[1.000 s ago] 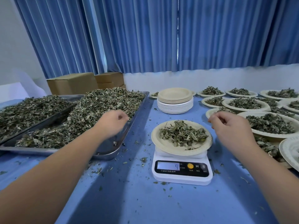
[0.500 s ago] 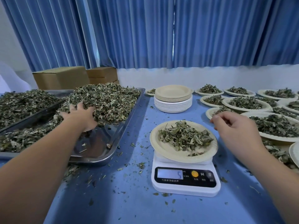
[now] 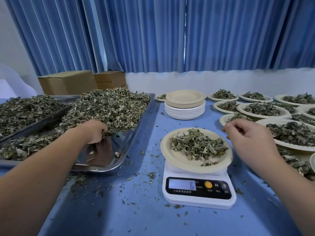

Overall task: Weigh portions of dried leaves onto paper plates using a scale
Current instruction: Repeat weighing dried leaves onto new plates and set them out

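While the scale shows a 6 on its display, a paper plate sits on top of it with a loose portion of dried leaves piled slightly right of centre. The left hand is down in the metal tray at the near edge of the big leaf heap, its fingers curled into the heap and gripping a clump. The right hand hovers just beside the plate's right rim, apart from it, with the fingers loosely curled and their tips drawn together; I cannot tell whether they pinch anything. A stack of empty plates stands farther back on the blue worktop, and filled plates crowd the right side. Crumbs of leaf lie scattered around the scale.
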The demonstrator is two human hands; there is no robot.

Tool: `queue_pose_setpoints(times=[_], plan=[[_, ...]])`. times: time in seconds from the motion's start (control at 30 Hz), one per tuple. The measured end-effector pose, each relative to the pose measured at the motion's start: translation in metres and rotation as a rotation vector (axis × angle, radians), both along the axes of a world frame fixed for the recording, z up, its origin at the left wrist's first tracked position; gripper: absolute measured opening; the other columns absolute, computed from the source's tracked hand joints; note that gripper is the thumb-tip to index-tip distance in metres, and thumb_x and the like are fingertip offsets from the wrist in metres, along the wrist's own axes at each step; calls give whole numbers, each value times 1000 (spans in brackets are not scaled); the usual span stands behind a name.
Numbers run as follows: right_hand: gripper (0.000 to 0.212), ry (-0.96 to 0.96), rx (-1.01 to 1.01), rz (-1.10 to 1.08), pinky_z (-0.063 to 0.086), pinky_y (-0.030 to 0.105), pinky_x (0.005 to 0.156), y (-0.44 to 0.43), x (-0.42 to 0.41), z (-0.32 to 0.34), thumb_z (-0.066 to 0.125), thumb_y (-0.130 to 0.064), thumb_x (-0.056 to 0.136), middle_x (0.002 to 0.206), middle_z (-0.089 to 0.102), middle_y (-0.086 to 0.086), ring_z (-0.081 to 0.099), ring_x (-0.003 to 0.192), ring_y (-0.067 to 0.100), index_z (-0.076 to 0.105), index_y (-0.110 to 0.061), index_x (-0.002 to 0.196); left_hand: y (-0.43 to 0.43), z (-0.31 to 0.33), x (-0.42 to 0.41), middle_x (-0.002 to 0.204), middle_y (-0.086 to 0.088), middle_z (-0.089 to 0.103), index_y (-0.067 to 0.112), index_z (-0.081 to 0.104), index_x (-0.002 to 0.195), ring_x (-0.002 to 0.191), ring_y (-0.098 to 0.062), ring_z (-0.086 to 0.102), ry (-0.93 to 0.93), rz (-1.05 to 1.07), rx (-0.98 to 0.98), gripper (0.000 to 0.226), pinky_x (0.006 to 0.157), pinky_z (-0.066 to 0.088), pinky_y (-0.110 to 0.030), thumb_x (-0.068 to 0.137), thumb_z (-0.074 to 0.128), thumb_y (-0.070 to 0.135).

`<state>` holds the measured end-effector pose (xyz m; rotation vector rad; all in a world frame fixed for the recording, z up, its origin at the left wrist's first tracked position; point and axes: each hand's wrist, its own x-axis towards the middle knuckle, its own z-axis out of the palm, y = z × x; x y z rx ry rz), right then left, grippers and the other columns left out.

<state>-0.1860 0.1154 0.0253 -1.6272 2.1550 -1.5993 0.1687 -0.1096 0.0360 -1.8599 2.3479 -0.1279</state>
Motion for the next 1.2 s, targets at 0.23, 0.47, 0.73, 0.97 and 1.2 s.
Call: queue_pose_setpoints(times=[0.23, 0.47, 0.73, 0.97, 1.2], plan=[[26, -14, 3, -2, 30, 25, 50, 4, 0, 2, 55, -22, 93, 67, 65, 9, 43, 45, 8, 66, -11, 72, 26, 7, -8, 112, -6, 57, 33, 63, 104, 64, -16, 62, 203, -144, 32, 49, 54, 51, -29, 81, 52, -8], [26, -34, -4, 4, 33, 25, 50, 6, -1, 2, 55, -24, 92, 68, 66, 9, 42, 45, 9, 66, -12, 72, 55, 21, -26, 96, 3, 60, 30, 65, 99, 55, -10, 54, 340, -179, -46, 22, 45, 41, -21, 95, 58, 10], [26, -42, -19, 5, 32, 25, 49, 6, -3, 1, 55, -24, 92, 65, 64, 8, 45, 46, 5, 66, -13, 70, 75, 12, -50, 73, 3, 54, 16, 53, 104, 51, -10, 46, 488, -214, -65, 12, 41, 32, -18, 102, 46, 25], [25, -40, -24, 13, 32, 25, 51, 3, -4, 0, 56, -22, 91, 62, 63, 0, 48, 48, 2, 66, -19, 69, 104, 38, -87, 58, 5, 49, 27, 60, 88, 38, -2, 37, 787, -354, -62, 20, 36, 29, -15, 102, 46, 25], [26, -25, -19, 20, 30, 24, 50, 1, -6, -1, 55, -23, 92, 62, 63, 3, 47, 46, 2, 66, -17, 69, 149, 57, -130, 65, 10, 50, 31, 61, 87, 50, -4, 44, 1009, -607, 41, 21, 48, 40, -20, 100, 49, 21]])
